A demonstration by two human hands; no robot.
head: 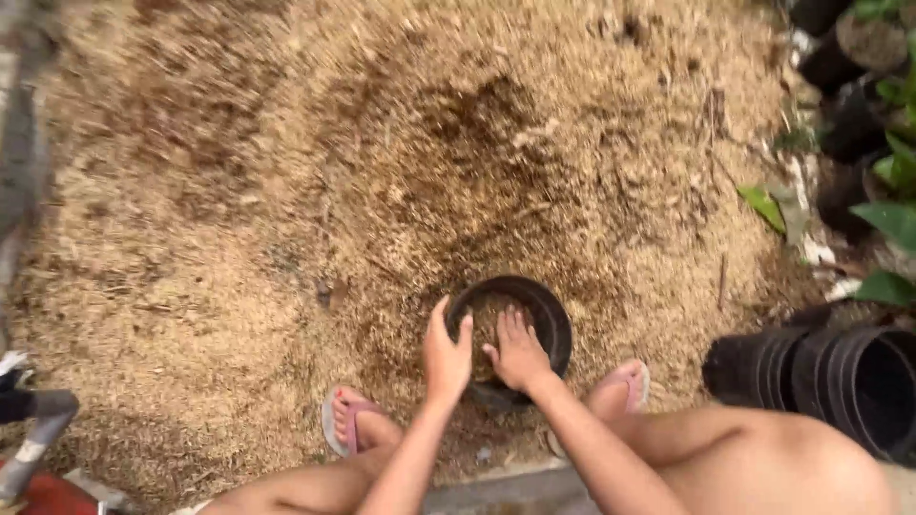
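A black round plastic pot stands on a wide heap of tan husk-like mix, partly filled with the same mix. My left hand rests on the pot's near-left rim, fingers up along the edge. My right hand lies flat, fingers spread, pressing on the mix inside the pot. Neither hand holds anything. I squat over it, with a foot in a pink sandal at the left and another foot at the right.
A stack of empty black pots lies on its side at the right. More black pots with green plants line the upper right edge. A grey pipe and a red object sit at the lower left.
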